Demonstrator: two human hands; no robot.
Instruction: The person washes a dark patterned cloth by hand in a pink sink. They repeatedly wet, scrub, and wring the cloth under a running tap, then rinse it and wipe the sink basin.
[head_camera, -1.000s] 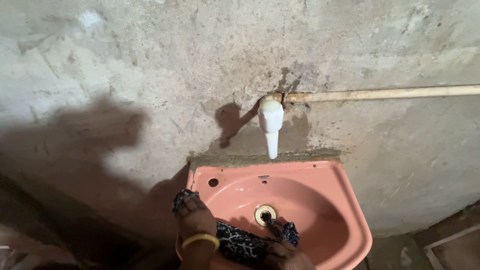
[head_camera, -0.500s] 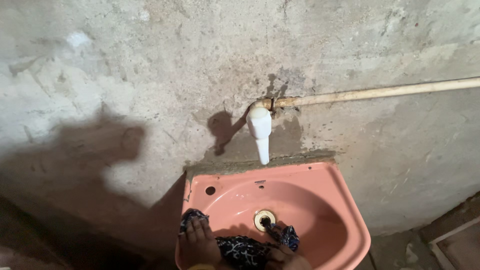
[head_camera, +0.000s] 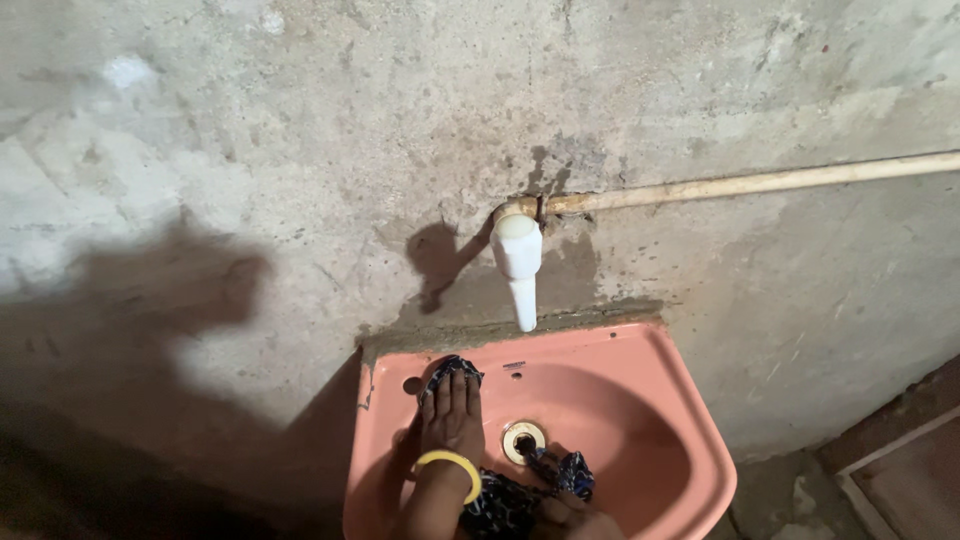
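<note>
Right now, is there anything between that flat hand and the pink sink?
Yes: the left hand presses a dark patterned cloth flat against the pink sink, so cloth lies between palm and basin near the drain.

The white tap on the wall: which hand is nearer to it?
Left. The left hand presses the dark cloth at the basin's back, below the white tap; the right hand sits at the front rim.

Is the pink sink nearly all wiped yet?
Hard to call any part finished: the pink ceramic sink shows no clear clean or dirty patches. In hand: the left hand presses a dark blue patterned cloth flat on the back left of the basin, near the small hole, while the right hand grips its other end by the brass drain. The right side and rim are not under the cloth.
</note>
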